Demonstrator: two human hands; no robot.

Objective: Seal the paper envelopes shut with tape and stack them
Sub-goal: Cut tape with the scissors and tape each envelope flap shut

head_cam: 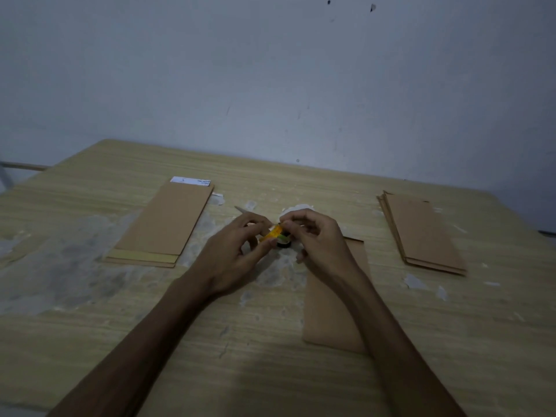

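Wooden table [90, 296], tape roll [275, 234] pinched between both hands' grip

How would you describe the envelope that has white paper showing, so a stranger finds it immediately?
On the wooden table, look to the far left of the hands. The left envelope stack lies there; only it has a white slip at its far end and a pale strip across its near end.

Worktop [90, 311]: pale wood grain — scuffed with grey-white patches.
Left envelopes [164, 224]: brown, flat, a white slip [190, 180] peeking out at the far end.
Right stack [421, 233]: brown envelopes, piled.
Near envelope [331, 311]: single — lying flat, partly under the right forearm.
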